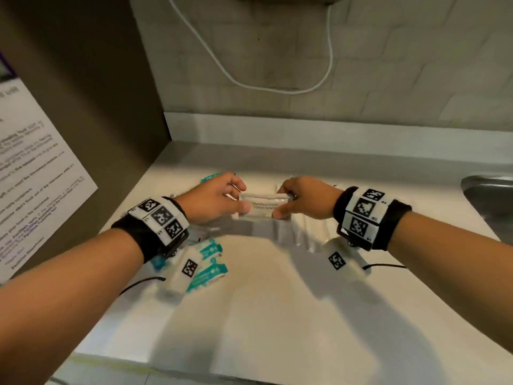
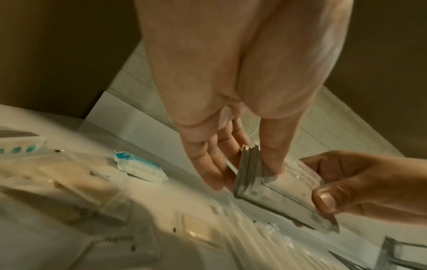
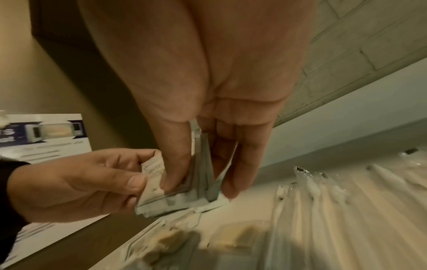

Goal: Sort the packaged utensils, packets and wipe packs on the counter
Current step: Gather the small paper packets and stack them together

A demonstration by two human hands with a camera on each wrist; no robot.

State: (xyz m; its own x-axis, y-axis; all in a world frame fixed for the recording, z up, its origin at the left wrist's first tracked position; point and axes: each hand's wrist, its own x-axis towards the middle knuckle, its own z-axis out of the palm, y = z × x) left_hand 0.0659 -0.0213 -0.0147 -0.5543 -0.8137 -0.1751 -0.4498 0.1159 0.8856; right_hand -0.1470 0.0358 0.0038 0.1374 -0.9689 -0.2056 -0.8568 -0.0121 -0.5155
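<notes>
A pale counter (image 1: 277, 315) runs under a tiled wall (image 1: 361, 65), with a sink (image 1: 491, 201) at the right edge. Nearest, teal wipe packs (image 1: 208, 262) lie under the left wrist and clear-wrapped utensils (image 1: 308, 232) under the right. Beyond, held above the counter, the left hand (image 1: 213, 201) and right hand (image 1: 302, 198) each pinch one end of a small stack of shampoo packets (image 1: 263, 207), thumbs on top.

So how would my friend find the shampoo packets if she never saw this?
Find the pale counter below the tiled wall. Above its middle, the left hand and right hand pinch a small stack of shampoo packets between them. Only these are off the counter, printed "SHAMPOO WITH CONDITIONER"; the teal packs lie nearer.
</notes>
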